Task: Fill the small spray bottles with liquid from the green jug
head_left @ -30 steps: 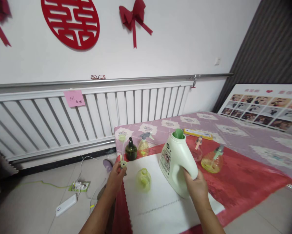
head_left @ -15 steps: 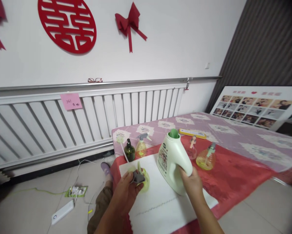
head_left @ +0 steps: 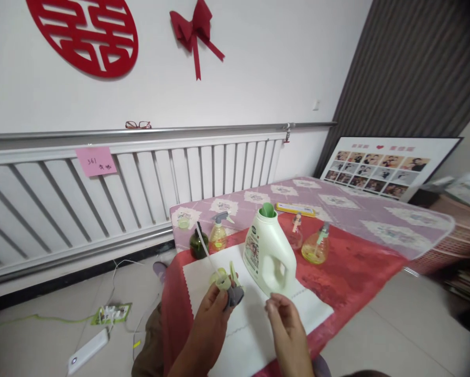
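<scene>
One grey-and-pale-green plastic spray head [head_left: 233, 297] is gripped by the left hand [head_left: 211, 310] near the tabletop's [head_left: 362, 217] left edge; keep its thin white tube [head_left: 205, 247] unbent. Farther in stands a pale-green plastic jug [head_left: 266, 248]; the right hand [head_left: 287, 324], half-curled, seemingly empty, shouldn't bump it.

Soft, even, moderately bright light falls on the pale green plastic jug [head_left: 254, 246], its source out of view. A faint, soft-edged shadow greys the flat white cloth [head_left: 244, 343] before the jug. Far right of the jug, the pink plastic basket [head_left: 431, 248] looks smeared; above, the dark grey ribbed panel [head_left: 364, 78] sinks towards black.
</scene>
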Action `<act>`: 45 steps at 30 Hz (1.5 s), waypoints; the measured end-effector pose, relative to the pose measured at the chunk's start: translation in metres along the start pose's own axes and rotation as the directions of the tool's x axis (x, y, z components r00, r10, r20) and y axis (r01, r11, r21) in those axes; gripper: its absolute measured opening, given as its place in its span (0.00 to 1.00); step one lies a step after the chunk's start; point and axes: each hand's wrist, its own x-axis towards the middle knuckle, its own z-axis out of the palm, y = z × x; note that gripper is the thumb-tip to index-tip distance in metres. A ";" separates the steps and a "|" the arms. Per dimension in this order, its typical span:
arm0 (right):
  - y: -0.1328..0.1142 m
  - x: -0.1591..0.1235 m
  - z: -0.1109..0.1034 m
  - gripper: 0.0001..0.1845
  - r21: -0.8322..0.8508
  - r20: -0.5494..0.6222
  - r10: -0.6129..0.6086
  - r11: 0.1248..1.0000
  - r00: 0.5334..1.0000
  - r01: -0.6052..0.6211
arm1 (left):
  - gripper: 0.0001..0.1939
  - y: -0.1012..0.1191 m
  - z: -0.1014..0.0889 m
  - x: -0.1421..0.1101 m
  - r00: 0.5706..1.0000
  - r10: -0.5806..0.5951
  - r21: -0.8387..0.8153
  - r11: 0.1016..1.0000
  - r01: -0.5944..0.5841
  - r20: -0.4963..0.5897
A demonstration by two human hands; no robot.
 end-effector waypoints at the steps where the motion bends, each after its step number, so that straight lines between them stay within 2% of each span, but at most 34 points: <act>1: -0.001 -0.010 0.006 0.25 0.057 0.078 0.060 0.996 0.995 -0.065 | 0.23 -0.002 0.001 -0.001 1.000 0.006 0.065 0.998 -0.006 -0.008; 3: -0.006 -0.027 0.020 0.24 0.212 0.250 0.187 0.947 0.950 -0.242 | 0.23 -0.007 0.003 -0.005 1.000 0.001 0.198 0.980 -0.001 0.001; 5: -0.014 -0.040 0.031 0.23 0.381 0.383 0.282 0.819 0.880 -0.428 | 0.25 -0.010 0.004 -0.010 0.999 -0.026 0.282 0.959 0.012 0.044; 8: -0.026 -0.052 0.040 0.22 0.505 0.491 0.330 0.646 0.806 -0.572 | 0.28 -0.012 0.003 -0.016 0.991 -0.036 0.300 0.954 -0.005 0.131; 12: -0.037 -0.055 0.042 0.20 0.554 0.475 0.370 0.580 0.798 -0.598 | 0.29 -0.012 0.001 -0.019 0.987 -0.039 0.290 0.957 -0.008 0.155; 15: -0.040 -0.050 0.040 0.17 0.566 0.427 0.390 0.588 0.816 -0.578 | 0.27 -0.013 -0.001 -0.018 0.982 -0.034 0.286 0.958 -0.021 0.186; 17: -0.041 -0.043 0.034 0.17 0.530 0.370 0.384 0.660 0.846 -0.532 | 0.25 -0.014 -0.005 -0.016 0.983 -0.002 0.300 0.952 -0.055 0.185; 18: -0.043 -0.038 0.029 0.17 0.501 0.326 0.369 0.713 0.870 -0.490 | 0.22 -0.014 -0.008 -0.015 0.988 0.022 0.326 0.943 -0.070 0.150; 20: -0.046 -0.026 0.017 0.19 0.432 0.207 0.309 0.823 0.928 -0.370 | 0.16 -0.013 -0.016 -0.011 0.995 0.090 0.416 0.904 -0.098 0.040; 22: -0.052 -0.013 0.002 0.22 0.351 0.075 0.228 0.905 0.971 -0.239 | 0.13 -0.012 -0.028 -0.006 0.976 0.204 0.508 0.850 -0.140 -0.071; 24: -0.059 0.000 -0.013 0.24 0.215 -0.028 0.132 0.969 0.991 -0.123 | 0.16 -0.013 -0.041 0.002 0.942 0.306 0.564 0.806 -0.181 -0.135; 26: -0.068 0.010 -0.025 0.23 0.009 -0.059 0.018 1.000 0.998 -0.018 | 0.24 -0.016 -0.052 0.011 0.926 0.338 0.610 0.774 -0.170 -0.171; 29: -0.086 0.021 -0.034 0.20 -0.256 -0.001 -0.140 0.957 0.990 0.135 | 0.34 -0.026 -0.064 0.023 0.920 0.356 0.684 0.713 -0.154 -0.164; 33: -0.109 0.034 -0.035 0.19 -0.400 0.167 -0.278 0.858 0.946 0.323 | 0.39 -0.039 -0.070 0.035 0.916 0.386 0.753 0.634 -0.177 -0.110; 38: -0.135 0.049 -0.032 0.22 -0.616 0.326 -0.279 0.662 0.903 0.427 | 0.43 -0.050 -0.076 0.050 0.910 0.411 0.806 0.558 -0.197 -0.062; 41: -0.149 0.055 -0.026 0.23 -0.660 0.421 -0.261 0.569 0.869 0.491 | 0.44 -0.053 -0.079 0.056 0.912 0.408 0.820 0.537 -0.198 -0.047; 45: -0.161 0.064 -0.013 0.25 -0.668 0.519 -0.269 0.464 0.811 0.582 | 0.44 -0.054 -0.081 0.056 0.913 0.402 0.777 0.596 -0.203 -0.070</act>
